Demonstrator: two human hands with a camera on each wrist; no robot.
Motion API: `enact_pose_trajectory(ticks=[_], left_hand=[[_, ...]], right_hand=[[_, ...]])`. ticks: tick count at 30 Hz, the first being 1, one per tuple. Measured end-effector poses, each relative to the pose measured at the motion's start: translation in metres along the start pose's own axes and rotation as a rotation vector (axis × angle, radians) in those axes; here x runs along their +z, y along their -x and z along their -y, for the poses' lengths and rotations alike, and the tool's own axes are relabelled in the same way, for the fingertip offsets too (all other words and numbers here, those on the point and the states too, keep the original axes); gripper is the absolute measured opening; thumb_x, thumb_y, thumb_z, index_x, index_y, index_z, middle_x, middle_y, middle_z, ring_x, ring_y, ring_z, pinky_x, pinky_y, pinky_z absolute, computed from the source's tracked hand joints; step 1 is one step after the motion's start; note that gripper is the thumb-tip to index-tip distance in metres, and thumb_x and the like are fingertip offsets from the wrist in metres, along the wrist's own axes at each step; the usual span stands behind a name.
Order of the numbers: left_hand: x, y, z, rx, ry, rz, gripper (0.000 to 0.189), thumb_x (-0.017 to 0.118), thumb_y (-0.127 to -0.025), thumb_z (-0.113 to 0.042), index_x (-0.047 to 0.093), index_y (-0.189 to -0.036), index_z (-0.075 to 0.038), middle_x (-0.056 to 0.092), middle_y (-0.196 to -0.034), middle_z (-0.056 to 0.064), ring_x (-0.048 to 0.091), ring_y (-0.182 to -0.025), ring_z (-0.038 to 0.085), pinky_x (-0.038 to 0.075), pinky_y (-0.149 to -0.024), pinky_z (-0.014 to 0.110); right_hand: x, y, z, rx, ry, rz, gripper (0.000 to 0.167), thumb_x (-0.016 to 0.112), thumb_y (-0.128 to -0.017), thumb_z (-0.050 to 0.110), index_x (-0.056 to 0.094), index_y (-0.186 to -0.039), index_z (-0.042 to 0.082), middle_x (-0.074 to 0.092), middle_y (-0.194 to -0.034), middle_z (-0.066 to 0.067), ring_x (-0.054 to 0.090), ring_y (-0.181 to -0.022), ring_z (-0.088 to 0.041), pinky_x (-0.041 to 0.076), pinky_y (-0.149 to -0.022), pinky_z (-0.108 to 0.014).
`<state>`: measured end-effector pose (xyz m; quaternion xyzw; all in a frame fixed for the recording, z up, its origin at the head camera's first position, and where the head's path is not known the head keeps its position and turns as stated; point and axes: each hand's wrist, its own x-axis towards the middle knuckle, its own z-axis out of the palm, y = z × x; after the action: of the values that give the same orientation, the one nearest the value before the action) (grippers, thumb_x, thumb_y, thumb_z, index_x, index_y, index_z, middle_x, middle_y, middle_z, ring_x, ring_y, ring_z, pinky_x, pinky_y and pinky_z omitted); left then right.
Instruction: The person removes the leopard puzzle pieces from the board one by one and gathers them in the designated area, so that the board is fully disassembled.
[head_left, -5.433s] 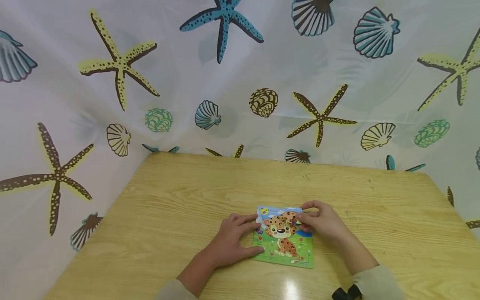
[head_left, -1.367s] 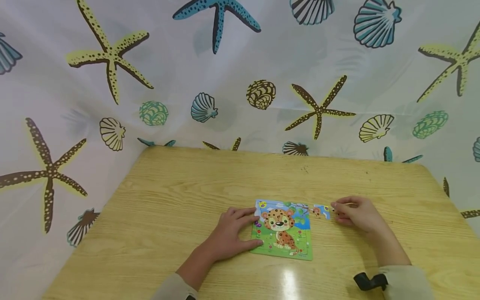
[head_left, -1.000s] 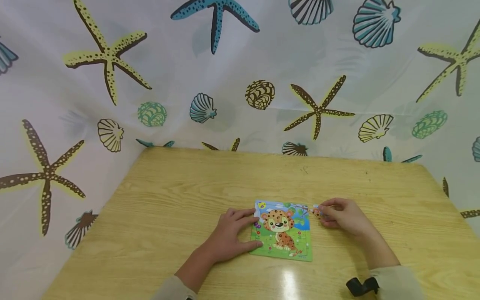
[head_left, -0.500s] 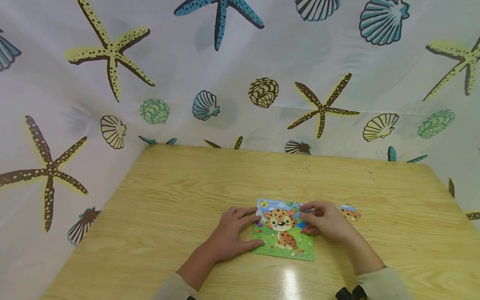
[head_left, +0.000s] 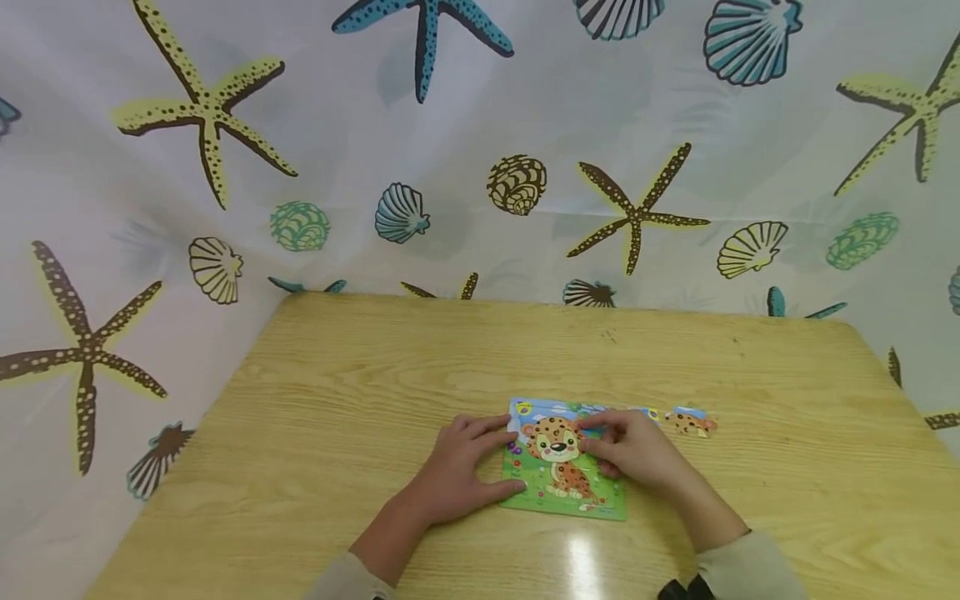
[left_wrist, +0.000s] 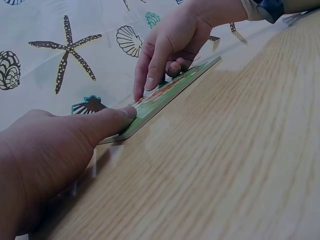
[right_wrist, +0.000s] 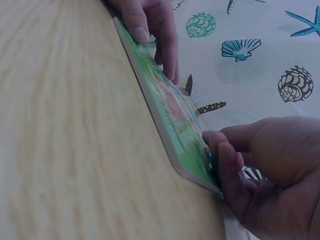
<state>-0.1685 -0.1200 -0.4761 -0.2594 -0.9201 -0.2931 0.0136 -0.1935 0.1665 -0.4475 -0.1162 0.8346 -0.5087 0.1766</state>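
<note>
the puzzle (head_left: 562,471) lies on the surface (head_left: 375,375); left grip (head_left: 467,477), unclenched along its left edge, presumably steadies it; right grip (head_left: 637,450) touches its right half, though we cannot tell if pinching anything.

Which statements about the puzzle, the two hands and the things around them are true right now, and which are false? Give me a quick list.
1. The left hand rests at the left side of the puzzle. True.
2. The right hand is well clear of the puzzle. False: its fingers are over the puzzle's right part.
3. A loose spotted piece lies on the table to the right of the puzzle. True.
4. The puzzle stands upright on one edge. False: it lies flat.
5. The cloth behind the table is printed with starfish and shells. True.
6. The puzzle's picture shows a fish. False: it shows a spotted cub.
</note>
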Motion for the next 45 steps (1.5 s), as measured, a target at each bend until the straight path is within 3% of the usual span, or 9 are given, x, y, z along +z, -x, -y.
enact_pose_trajectory(ticks=[13,22,25,28,30,33,39,41,45], left_hand=[[-0.003,-0.001,-0.003,-0.014,0.037,0.01,0.068,0.073,-0.082,-0.06,0.06,-0.139,-0.023,0.049,-0.152,-0.004,0.044,-0.131,0.022,0.034,-0.106,0.055],[0.0,0.001,-0.001,-0.019,0.035,-0.004,0.068,0.073,-0.082,-0.061,0.061,-0.138,-0.024,0.049,-0.152,-0.006,0.044,-0.129,0.02,0.035,-0.104,0.054],[0.0,0.0,-0.002,-0.02,0.034,-0.002,0.068,0.073,-0.082,-0.061,0.06,-0.138,-0.025,0.049,-0.152,-0.006,0.044,-0.129,0.02,0.035,-0.103,0.053],[-0.001,-0.001,-0.003,-0.018,0.031,-0.003,0.068,0.073,-0.082,-0.06,0.061,-0.138,-0.025,0.049,-0.152,-0.006,0.044,-0.129,0.02,0.035,-0.103,0.052],[-0.002,-0.001,-0.004,-0.016,0.031,-0.002,0.068,0.074,-0.082,-0.059,0.061,-0.138,-0.024,0.049,-0.152,-0.006,0.044,-0.129,0.021,0.035,-0.103,0.052],[-0.003,-0.001,-0.006,-0.017,0.032,0.003,0.067,0.074,-0.082,-0.058,0.061,-0.138,-0.024,0.049,-0.152,-0.005,0.044,-0.13,0.022,0.035,-0.103,0.052],[-0.004,0.0,-0.007,-0.023,0.031,0.007,0.067,0.075,-0.082,-0.057,0.061,-0.138,-0.023,0.05,-0.152,-0.004,0.045,-0.129,0.022,0.035,-0.104,0.054],[-0.003,0.0,-0.006,-0.019,0.031,0.006,0.067,0.075,-0.082,-0.057,0.061,-0.138,-0.023,0.05,-0.152,-0.004,0.045,-0.129,0.022,0.035,-0.104,0.054],[-0.003,0.0,-0.005,-0.007,0.032,-0.004,0.067,0.075,-0.082,-0.057,0.061,-0.138,-0.023,0.049,-0.152,-0.003,0.045,-0.129,0.022,0.035,-0.104,0.055]], right_hand=[[0.005,-0.004,0.002,0.018,0.062,-0.085,0.022,0.072,-0.091,0.012,0.073,-0.113,0.007,0.046,-0.068,0.0,0.057,-0.053,-0.012,0.044,-0.048,-0.019],[0.012,-0.004,0.008,0.053,0.211,-0.167,0.015,0.072,-0.092,0.015,0.074,-0.107,0.016,0.063,-0.072,-0.003,0.059,-0.052,-0.015,0.047,-0.05,-0.027],[0.015,-0.003,0.011,0.036,0.3,-0.214,0.013,0.072,-0.092,0.016,0.075,-0.104,0.019,0.065,-0.094,-0.01,0.064,-0.074,-0.021,0.051,-0.064,-0.035],[0.017,-0.001,0.014,0.034,0.359,-0.259,0.011,0.072,-0.092,0.017,0.075,-0.102,0.02,0.056,-0.117,-0.018,0.06,-0.099,-0.03,0.05,-0.079,-0.044],[0.019,0.0,0.014,0.041,0.372,-0.276,0.01,0.072,-0.092,0.017,0.075,-0.102,0.02,0.05,-0.124,-0.022,0.059,-0.105,-0.033,0.049,-0.083,-0.047],[0.02,0.002,0.015,0.04,0.371,-0.289,0.011,0.072,-0.092,0.017,0.075,-0.102,0.019,0.046,-0.13,-0.023,0.061,-0.104,-0.033,0.05,-0.083,-0.045],[0.021,0.001,0.015,0.07,0.273,-0.27,0.015,0.072,-0.093,0.016,0.072,-0.107,0.015,0.042,-0.136,-0.022,0.062,-0.058,-0.017,0.05,-0.057,-0.03],[0.022,0.001,0.015,0.087,0.237,-0.277,0.024,0.072,-0.092,0.014,0.067,-0.115,0.01,0.041,-0.137,-0.024,0.058,-0.049,-0.015,0.049,-0.05,-0.027],[0.024,0.002,0.017,0.096,0.28,-0.319,0.047,0.074,-0.09,0.015,0.053,-0.131,0.005,0.039,-0.136,-0.028,0.057,-0.05,-0.012,0.048,-0.05,-0.026]])
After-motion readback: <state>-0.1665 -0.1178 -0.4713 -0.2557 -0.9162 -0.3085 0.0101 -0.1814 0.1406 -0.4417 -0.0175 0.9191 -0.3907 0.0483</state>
